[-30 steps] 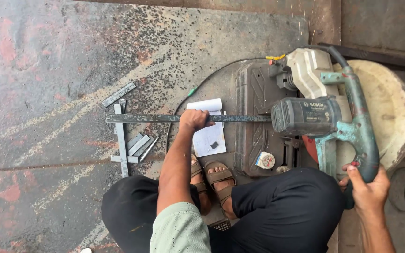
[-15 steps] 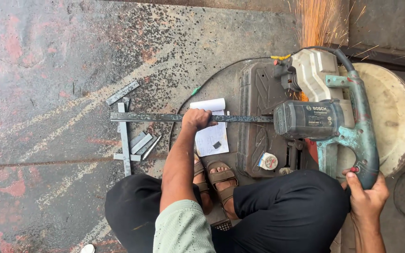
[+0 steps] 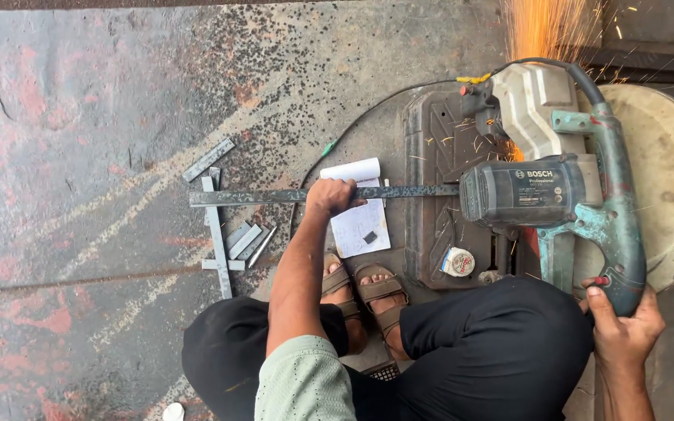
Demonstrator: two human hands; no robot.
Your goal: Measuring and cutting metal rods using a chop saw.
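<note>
Sparks [image 3: 548, 27] fly behind the green-handled cut-off saw [image 3: 555, 179] — right hand [image 3: 622, 327] wrapped tight on its handle, left hand [image 3: 329, 196] closed over the long grey steel flat bar [image 3: 274, 196] lying across the stained concrete floor [image 3: 79, 117] into the saw's base

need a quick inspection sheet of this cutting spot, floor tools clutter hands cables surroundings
surface: worn concrete floor with red stains and pale streaks
job's things: long flat metal bar lies across the base of a green chop saw; sparks fly up behind the saw
clutter: short cut bar pieces on the floor, an open notepad under the bar, a small round tin on the saw base
grippers: left hand presses on the bar; right hand grips the saw handle
cables: black cord runs from the saw across the floor
surroundings: round pale slab under the saw's far side
</note>
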